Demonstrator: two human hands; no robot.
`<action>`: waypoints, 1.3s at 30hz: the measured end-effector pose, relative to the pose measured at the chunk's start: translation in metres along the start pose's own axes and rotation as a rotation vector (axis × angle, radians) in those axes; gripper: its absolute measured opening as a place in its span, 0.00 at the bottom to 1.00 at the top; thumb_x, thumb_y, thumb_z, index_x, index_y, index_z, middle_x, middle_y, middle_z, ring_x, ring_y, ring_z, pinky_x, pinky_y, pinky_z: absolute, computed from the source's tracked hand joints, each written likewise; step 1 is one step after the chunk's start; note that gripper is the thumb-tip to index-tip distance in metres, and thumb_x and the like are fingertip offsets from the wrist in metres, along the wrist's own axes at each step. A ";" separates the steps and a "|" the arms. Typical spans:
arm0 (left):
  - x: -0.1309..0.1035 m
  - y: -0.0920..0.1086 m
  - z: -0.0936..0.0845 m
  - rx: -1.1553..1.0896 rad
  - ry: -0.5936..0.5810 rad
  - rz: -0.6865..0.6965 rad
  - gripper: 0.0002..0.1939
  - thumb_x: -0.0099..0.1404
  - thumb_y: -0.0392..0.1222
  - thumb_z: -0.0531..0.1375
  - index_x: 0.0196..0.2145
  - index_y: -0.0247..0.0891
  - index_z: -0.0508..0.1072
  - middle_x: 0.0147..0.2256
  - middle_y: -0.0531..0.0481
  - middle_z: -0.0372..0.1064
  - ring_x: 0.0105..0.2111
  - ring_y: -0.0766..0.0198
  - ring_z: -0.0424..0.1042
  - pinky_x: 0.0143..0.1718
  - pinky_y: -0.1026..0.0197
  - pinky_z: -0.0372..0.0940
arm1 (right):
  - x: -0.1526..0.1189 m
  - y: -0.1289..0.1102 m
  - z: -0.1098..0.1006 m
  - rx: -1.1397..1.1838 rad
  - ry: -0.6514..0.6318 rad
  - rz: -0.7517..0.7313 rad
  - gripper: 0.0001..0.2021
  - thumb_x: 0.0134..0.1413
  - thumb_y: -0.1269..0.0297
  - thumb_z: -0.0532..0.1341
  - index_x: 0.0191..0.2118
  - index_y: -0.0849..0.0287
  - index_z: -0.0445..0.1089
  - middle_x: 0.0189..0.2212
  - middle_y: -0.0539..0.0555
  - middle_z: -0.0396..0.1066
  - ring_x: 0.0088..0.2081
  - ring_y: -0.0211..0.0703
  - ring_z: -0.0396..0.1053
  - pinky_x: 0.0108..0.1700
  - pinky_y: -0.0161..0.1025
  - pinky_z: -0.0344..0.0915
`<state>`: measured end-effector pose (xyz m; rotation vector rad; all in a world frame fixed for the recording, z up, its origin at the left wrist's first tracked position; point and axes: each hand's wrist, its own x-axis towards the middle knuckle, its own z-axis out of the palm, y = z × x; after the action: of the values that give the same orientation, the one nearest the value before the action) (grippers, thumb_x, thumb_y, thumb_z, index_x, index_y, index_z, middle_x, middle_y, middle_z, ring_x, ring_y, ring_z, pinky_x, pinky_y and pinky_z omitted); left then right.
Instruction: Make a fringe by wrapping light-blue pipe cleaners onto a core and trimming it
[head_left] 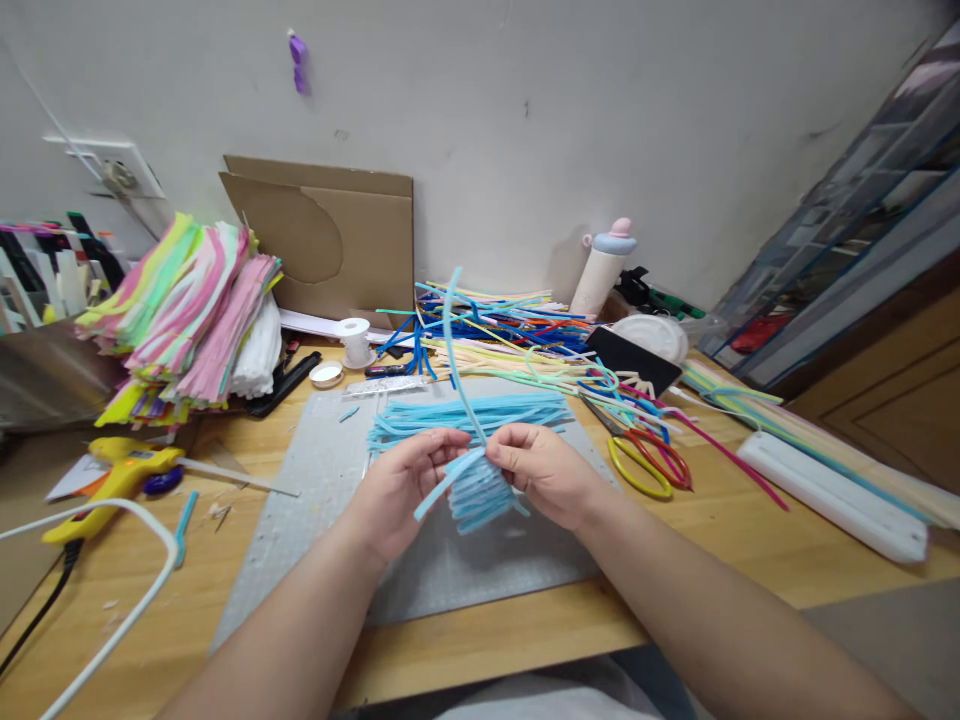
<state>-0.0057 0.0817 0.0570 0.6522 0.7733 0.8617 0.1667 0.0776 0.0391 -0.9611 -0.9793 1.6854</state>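
Both hands are at a small woven piece of light blue pipe cleaners (481, 497), raised above the grey cutting mat. My right hand (551, 478) pinches its top edge between thumb and forefinger, where a long light blue pipe cleaner (457, 345) sticks upward in a curve. My left hand (405, 488) has its fingers curled at the piece's left side; its exact grip is partly hidden. A loose pipe-cleaner end points down to the left, in front of those fingers. Just behind lies a bundle of light blue pipe cleaners (517, 408) on the mat.
The cutting mat (300, 530) covers the table's middle. Scissors (641, 465) lie to the right, near a white power strip (832, 495). At left are a yellow glue gun (124, 475) and white cable (161, 560). Mixed pipe cleaners (502, 325) and a bottle (600, 270) stand behind.
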 end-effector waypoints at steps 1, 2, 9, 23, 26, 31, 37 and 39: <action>0.002 0.001 -0.001 -0.019 0.030 0.011 0.08 0.57 0.38 0.57 0.33 0.32 0.74 0.29 0.47 0.71 0.28 0.65 0.70 0.30 0.64 0.63 | 0.000 -0.004 -0.002 -0.058 -0.043 0.025 0.13 0.37 0.58 0.70 0.24 0.63 0.70 0.18 0.46 0.65 0.20 0.31 0.59 0.24 0.31 0.54; 0.004 0.003 -0.002 -0.042 0.096 0.042 0.07 0.57 0.36 0.57 0.33 0.32 0.73 0.29 0.48 0.71 0.27 0.66 0.69 0.28 0.65 0.63 | 0.000 -0.010 -0.004 -0.129 -0.086 0.047 0.13 0.38 0.59 0.70 0.25 0.63 0.70 0.18 0.46 0.65 0.20 0.30 0.58 0.24 0.31 0.53; -0.020 0.050 -0.028 -0.364 0.761 0.490 0.06 0.54 0.28 0.54 0.28 0.36 0.66 0.24 0.55 0.64 0.25 0.71 0.64 0.26 0.69 0.60 | 0.020 -0.063 -0.016 -0.530 -0.479 0.155 0.09 0.44 0.61 0.66 0.29 0.62 0.73 0.23 0.47 0.69 0.24 0.31 0.62 0.28 0.30 0.57; -0.018 0.015 -0.011 0.572 -0.048 -0.085 0.13 0.53 0.48 0.65 0.31 0.36 0.73 0.24 0.53 0.68 0.18 0.73 0.55 0.19 0.68 0.45 | 0.092 -0.075 0.029 -1.072 -1.141 0.185 0.08 0.28 0.64 0.71 0.21 0.58 0.75 0.17 0.44 0.72 0.21 0.32 0.66 0.25 0.29 0.62; -0.008 0.004 -0.007 0.580 -0.036 -0.103 0.13 0.52 0.47 0.66 0.26 0.35 0.71 0.21 0.54 0.67 0.15 0.74 0.51 0.17 0.68 0.43 | 0.093 -0.071 0.037 -1.211 -1.123 0.104 0.05 0.32 0.68 0.69 0.19 0.57 0.73 0.16 0.43 0.70 0.19 0.31 0.64 0.22 0.28 0.58; -0.002 -0.011 -0.018 0.511 0.043 -0.083 0.13 0.50 0.46 0.66 0.25 0.36 0.68 0.21 0.54 0.68 0.15 0.71 0.61 0.17 0.68 0.54 | 0.073 -0.074 0.034 -1.374 -0.852 -0.272 0.04 0.43 0.68 0.65 0.29 0.56 0.73 0.27 0.48 0.72 0.28 0.36 0.66 0.28 0.32 0.59; -0.013 -0.025 -0.032 0.515 0.108 -0.123 0.12 0.53 0.45 0.64 0.33 0.38 0.66 0.21 0.54 0.67 0.17 0.65 0.68 0.19 0.65 0.62 | 0.027 -0.060 0.001 -1.302 -0.383 -0.530 0.04 0.52 0.70 0.59 0.34 0.58 0.71 0.32 0.52 0.71 0.35 0.41 0.65 0.38 0.38 0.58; -0.023 -0.026 -0.037 0.686 0.154 -0.034 0.13 0.56 0.44 0.61 0.39 0.41 0.67 0.22 0.54 0.66 0.18 0.62 0.69 0.19 0.63 0.63 | 0.009 -0.046 -0.012 -1.306 -0.291 -0.432 0.04 0.54 0.68 0.58 0.33 0.58 0.70 0.32 0.53 0.70 0.34 0.42 0.65 0.37 0.38 0.58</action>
<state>-0.0344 0.0562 0.0245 1.1800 1.2330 0.6084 0.1908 0.0999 0.0752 -1.1359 -2.3906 0.6805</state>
